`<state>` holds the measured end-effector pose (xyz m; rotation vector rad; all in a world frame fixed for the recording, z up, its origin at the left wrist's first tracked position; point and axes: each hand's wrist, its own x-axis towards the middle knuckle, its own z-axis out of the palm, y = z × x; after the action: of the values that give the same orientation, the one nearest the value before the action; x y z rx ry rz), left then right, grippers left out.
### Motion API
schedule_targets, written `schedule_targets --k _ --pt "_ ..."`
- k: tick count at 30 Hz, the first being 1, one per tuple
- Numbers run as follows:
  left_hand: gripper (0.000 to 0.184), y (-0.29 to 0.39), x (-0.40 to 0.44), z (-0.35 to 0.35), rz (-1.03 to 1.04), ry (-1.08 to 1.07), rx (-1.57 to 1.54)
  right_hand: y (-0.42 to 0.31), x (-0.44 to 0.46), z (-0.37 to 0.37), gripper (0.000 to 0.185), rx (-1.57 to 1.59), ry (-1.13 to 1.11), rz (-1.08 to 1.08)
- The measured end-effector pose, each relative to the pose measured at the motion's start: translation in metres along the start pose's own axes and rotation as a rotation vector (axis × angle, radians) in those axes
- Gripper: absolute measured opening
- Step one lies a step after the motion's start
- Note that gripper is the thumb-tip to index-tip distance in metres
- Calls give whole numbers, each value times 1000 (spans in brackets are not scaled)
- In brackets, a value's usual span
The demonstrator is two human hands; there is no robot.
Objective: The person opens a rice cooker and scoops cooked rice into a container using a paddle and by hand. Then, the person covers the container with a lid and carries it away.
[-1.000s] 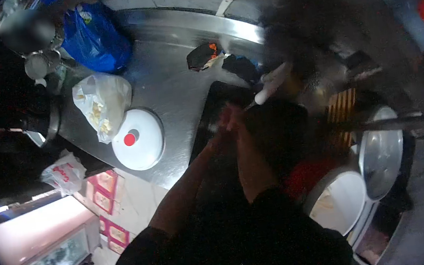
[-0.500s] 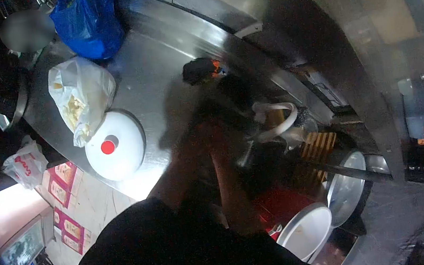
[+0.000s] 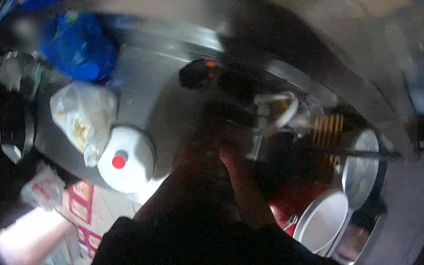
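Note:
My left hand (image 3: 200,143) and my right hand (image 3: 227,153) are close together over the dark part of the metal counter (image 3: 154,78). Deep shadow and blur hide their fingers, so what they hold, if anything, does not show. Beyond them lies a black bundle with orange marks (image 3: 196,74), its kind unclear. To the right of my hands is a curved white handle-like piece (image 3: 290,110). A round white lid with a red knob (image 3: 133,167) rests at the counter's edge on the left.
A whitish plastic bag (image 3: 93,102) and a blue bag (image 3: 81,50) stand on the left. Toward the right are a slatted wooden piece (image 3: 328,130), a metal basin (image 3: 363,171), a white bucket (image 3: 323,222) and a red container (image 3: 296,202). A metal wall edge runs behind.
The whole view has shifted and blurred; the lid, bags and bucket appear lower. Both hands stay close together in the same dark area of the counter.

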<state>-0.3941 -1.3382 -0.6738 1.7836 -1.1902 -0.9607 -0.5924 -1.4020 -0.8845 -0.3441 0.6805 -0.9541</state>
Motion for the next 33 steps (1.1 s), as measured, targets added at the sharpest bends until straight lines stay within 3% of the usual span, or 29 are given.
schedule_targets --k 1,3,7,9,11,12,15,20,21,24,25,28,29,30,33 --pt "40 -4 -14 -21 5 6 59 13 -2 -13 38 -38 73 -98" --pt "41 -11 -46 -67 -8 66 160 25 6 -10 37 -264 -33 -257" --pt "43 -25 -89 -140 -56 415 12 46 38 -16 35 -637 -111 -424" --pt "51 -41 -109 -159 11 450 766 38 48 -9 34 -680 2 -453" --pt "58 -84 -125 -165 -193 426 998 3 58 11 34 -646 222 -503" --pt "56 -118 -132 -174 -194 308 964 -24 66 21 34 -625 332 -545" --pt "51 -95 -125 -174 -142 200 772 -95 78 42 33 -561 556 -664" --pt "45 -103 -133 -171 78 193 559 -136 103 45 33 -614 441 -640" --pt "45 -86 -133 -167 80 185 720 -135 103 40 32 -636 423 -622" --pt "41 -23 -137 -148 -218 273 393 -136 95 31 32 -680 395 -569" --pt "46 -11 -139 -147 -201 242 324 -135 92 33 32 -692 386 -550" --pt "68 -75 -131 -149 209 403 103 -115 73 25 32 -750 371 -505" --pt "66 -71 -139 -142 -79 390 -73 -101 53 24 32 -773 362 -490" --pt "63 -67 -143 -137 -208 399 -161 -82 39 16 32 -806 345 -466" --pt "57 -33 -149 -121 -131 378 -60 -17 -30 0 32 -898 261 -400"
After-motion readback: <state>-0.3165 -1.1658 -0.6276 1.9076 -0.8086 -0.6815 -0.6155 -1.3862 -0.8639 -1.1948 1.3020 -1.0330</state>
